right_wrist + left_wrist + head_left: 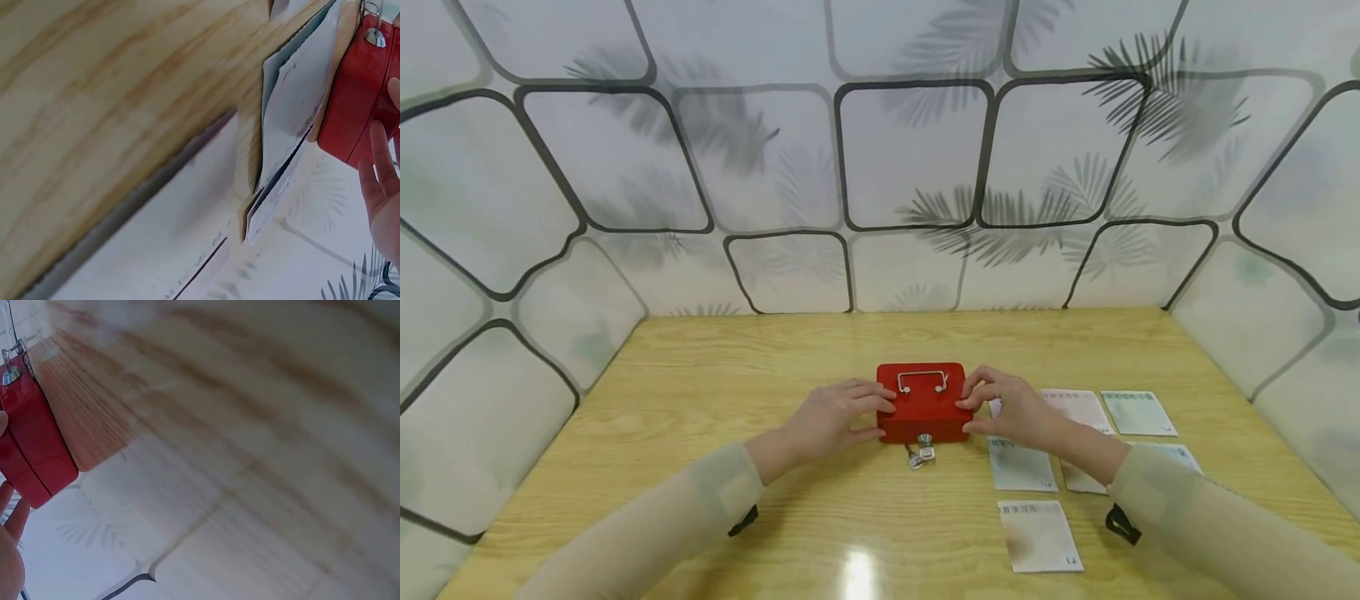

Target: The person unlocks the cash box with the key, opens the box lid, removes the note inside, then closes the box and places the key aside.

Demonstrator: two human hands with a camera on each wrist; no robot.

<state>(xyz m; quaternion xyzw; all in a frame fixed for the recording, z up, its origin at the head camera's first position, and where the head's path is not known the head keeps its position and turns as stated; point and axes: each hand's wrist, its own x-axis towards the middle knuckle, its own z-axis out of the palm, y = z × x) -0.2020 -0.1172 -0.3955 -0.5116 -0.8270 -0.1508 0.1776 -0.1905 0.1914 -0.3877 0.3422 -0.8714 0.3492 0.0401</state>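
A small red cash box (925, 408) sits on the table with its lid down and a wire handle (922, 374) on top. Two keys (921, 456) hang at the lock on its front face. My left hand (835, 415) grips the box's left side, fingers bent over the lid edge and thumb low at the front corner. On the opposite side my right hand (1011, 408) holds the box the same way. Fingers of the left hand (11, 550) show against the red side in the left wrist view; the right wrist view shows the right hand (384, 212) likewise.
Several paper notes lie on the wooden table (737, 358) to the right, partly under my right forearm. Nearest me is a brownish note (1040, 536); a green note (1138, 412) lies farthest right. Patterned cloth (910, 158) rises behind and at both sides.
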